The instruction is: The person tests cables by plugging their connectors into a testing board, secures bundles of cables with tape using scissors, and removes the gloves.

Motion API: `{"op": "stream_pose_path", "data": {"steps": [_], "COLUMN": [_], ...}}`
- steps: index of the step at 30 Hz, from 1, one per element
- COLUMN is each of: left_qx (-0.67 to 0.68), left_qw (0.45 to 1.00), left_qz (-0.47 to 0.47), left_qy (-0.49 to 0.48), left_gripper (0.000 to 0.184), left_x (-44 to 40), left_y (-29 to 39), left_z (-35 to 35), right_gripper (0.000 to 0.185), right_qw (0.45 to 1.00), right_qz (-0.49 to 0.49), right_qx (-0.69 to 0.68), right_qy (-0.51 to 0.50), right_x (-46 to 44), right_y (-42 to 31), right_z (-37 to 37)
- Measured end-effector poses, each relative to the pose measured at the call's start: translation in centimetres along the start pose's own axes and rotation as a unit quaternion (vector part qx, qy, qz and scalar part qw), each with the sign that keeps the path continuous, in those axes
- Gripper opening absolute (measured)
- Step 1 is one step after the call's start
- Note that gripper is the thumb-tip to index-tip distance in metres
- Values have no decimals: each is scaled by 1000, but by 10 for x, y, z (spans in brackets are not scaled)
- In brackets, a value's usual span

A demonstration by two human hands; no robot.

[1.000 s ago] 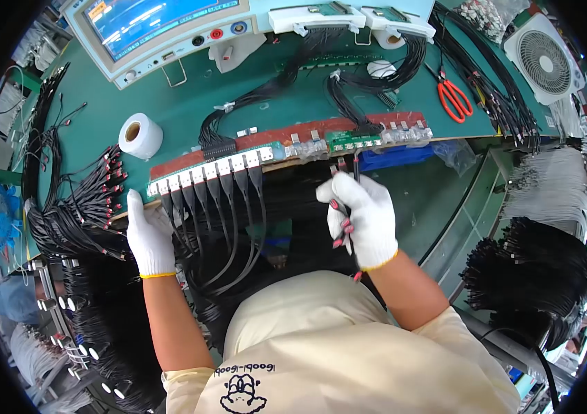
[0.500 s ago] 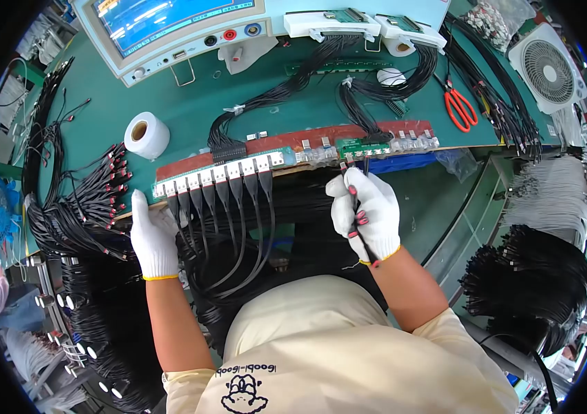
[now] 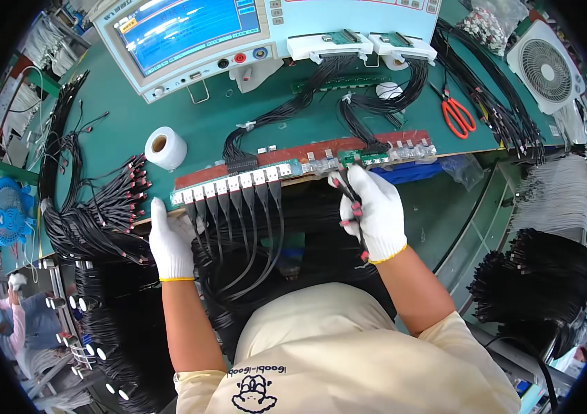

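My gloved right hand (image 3: pixel 374 210) is closed round several thin black cables with red-marked ends (image 3: pixel 356 210), just below the small green circuit board (image 3: pixel 369 159) on the red-brown strip (image 3: pixel 317 150). At the table's front edge is my gloved left hand (image 3: pixel 171 240), thumb up along the edge; its fingers are hidden beneath the table and cables. To its right, black cables (image 3: pixel 251 217) hang from a row of white connectors (image 3: pixel 228 184). Left of it lies a bundle of black cables with red-marked ends (image 3: pixel 128 193).
Behind the strip stands a tester with a screen (image 3: pixel 193 31). A white roll (image 3: pixel 166 148), red-handled pliers (image 3: pixel 458 117) and a white fan (image 3: pixel 547 67) rest on the green table (image 3: pixel 211 131). Black cables (image 3: pixel 538 283) hang at the right. Another person (image 3: pixel 24 321) is at far left.
The view has shifted, showing more of the tester. My right hand stays by the green board, and the cables in it have changed angle. My left hand remains at the table edge.
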State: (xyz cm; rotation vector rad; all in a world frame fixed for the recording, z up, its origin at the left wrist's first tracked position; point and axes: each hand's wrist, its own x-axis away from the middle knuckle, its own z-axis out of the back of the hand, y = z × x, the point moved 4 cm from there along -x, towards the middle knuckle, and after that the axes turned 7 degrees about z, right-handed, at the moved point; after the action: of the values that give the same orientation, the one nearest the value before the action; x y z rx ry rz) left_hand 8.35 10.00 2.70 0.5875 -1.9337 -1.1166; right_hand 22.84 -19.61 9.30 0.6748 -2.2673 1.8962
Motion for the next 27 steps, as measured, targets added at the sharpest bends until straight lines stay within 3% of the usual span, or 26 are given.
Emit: {"op": "stream_pose_path", "data": {"steps": [2, 5, 9, 12, 15, 18, 22, 25, 27], "left_qx": [-12, -26, 25, 11, 18, 40, 103, -35, -19], "left_qw": [1000, 999, 999, 999, 998, 998, 994, 998, 998], "left_qz": [-1, -15, -28, -29, -36, -25, 12, 0, 44], "left_qy": [8, 29, 27, 30, 43, 45, 19, 43, 34], "left_gripper": [45, 43, 36, 37, 37, 35, 45, 38, 51], "left_x": [2, 6, 6, 2, 5, -3, -11, 3, 10], "left_y": [0, 5, 3, 3, 5, -1, -6, 3, 3], "left_z": [0, -3, -3, 2, -2, 9, 17, 8, 0], "right_gripper": [37, 33, 35, 35, 37, 37, 36, 41, 38], "right_qw": [1000, 999, 993, 991, 997, 994, 999, 999, 999], "right_qz": [15, -35, -25, -29, -39, -45, -27, 0, -16], "right_qx": [8, -1, 31, -46, 4, -31, -36, -44, -31], "right_qy": [18, 3, -112, -119, -65, -97, -29, 12, -31], "right_x": [-3, 14, -2, -9, 1, -8, -4, -3, 1], "right_y": [7, 18, 19, 21, 18, 26, 26, 22, 19], "right_z": [2, 0, 12, 14, 9, 18, 11, 0, 3]}}
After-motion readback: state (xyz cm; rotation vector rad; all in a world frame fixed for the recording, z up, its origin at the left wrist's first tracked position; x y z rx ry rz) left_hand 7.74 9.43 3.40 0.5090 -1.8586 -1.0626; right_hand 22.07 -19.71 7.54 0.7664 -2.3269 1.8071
